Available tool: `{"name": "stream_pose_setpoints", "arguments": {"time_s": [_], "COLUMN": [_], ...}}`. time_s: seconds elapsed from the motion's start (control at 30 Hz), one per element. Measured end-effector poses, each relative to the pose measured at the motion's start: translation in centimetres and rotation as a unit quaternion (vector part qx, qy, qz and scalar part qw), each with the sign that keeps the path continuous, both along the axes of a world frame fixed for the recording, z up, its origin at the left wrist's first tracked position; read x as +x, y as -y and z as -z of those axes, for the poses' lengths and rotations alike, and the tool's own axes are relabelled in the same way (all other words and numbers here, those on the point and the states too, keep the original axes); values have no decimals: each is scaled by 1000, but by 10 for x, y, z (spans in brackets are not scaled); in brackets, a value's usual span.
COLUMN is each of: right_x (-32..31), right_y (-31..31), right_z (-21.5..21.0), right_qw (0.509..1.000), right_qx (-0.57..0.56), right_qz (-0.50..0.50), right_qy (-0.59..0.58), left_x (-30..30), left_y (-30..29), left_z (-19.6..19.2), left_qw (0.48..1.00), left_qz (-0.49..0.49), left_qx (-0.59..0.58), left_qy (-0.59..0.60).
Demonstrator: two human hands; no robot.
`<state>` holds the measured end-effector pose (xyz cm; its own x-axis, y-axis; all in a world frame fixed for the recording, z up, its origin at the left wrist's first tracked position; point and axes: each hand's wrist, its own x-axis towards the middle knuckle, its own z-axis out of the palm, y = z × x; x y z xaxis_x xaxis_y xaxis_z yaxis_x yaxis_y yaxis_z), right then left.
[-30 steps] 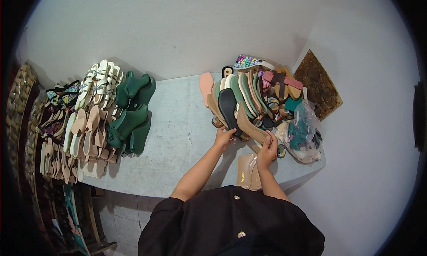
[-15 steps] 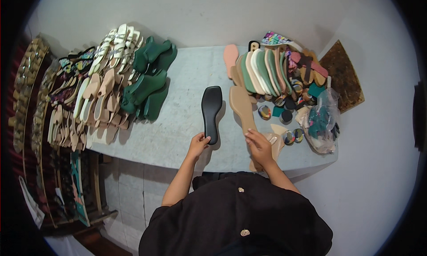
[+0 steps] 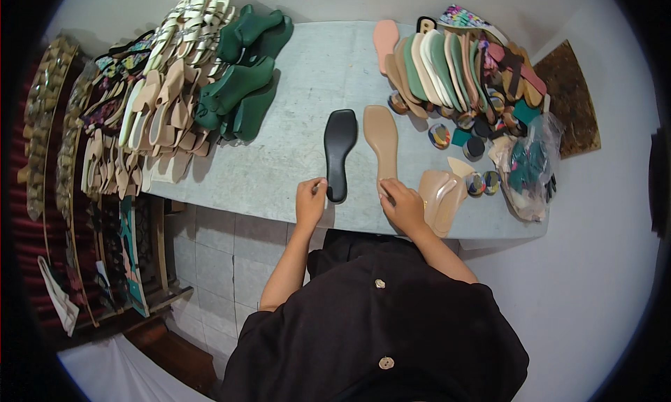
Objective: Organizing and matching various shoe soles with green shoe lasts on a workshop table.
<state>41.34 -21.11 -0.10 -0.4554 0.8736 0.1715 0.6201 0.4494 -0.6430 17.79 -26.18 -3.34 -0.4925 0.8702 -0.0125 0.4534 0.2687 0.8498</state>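
A black insole [image 3: 340, 150] with a squared toe lies on the table, toe away from me. My left hand [image 3: 310, 203] is at the left edge of its heel, fingers curled and thumb against that edge. Beside it, nearly parallel, is a beige insole [image 3: 381, 140] of similar shape. My right hand [image 3: 403, 203] pinches its heel end between thumb and fingers; the heel is partly hidden by the hand. Close to the right of that hand lie beige sole pieces with a clear, shiny strap [image 3: 442, 196].
Green shoe lasts [image 3: 241, 87], white sandals [image 3: 192, 31] and beige sandals [image 3: 157, 105] crowd the table's left. On the right stand a row of coloured insoles [image 3: 437, 66], several small round rolls [image 3: 475, 148], a plastic bag [image 3: 531, 171] and a brown board [image 3: 570, 101].
The beige insole has straightened from a slant and now lies alongside the black one. My left thumb has shifted from the black insole's top to its edge. The whole view has shifted.
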Motion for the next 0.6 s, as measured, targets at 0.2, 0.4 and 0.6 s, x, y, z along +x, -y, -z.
{"name": "stream_pose_setpoints", "arguments": {"time_s": [0.2,0.4,0.6], "right_x": [49,109,100], "right_y": [-11,-5,25], "right_z": [-15,15,34], "right_qw": [988,958,962], "right_qx": [-6,-26,-26], "right_qz": [119,265,261], "right_qy": [-93,-103,70], "left_x": [26,103,168], "left_y": [-25,-55,-94], "left_z": [-30,-40,-5], "left_qw": [995,944,890], "left_qz": [51,304,422], "left_qx": [87,114,41], "left_qy": [16,-57,-166]}}
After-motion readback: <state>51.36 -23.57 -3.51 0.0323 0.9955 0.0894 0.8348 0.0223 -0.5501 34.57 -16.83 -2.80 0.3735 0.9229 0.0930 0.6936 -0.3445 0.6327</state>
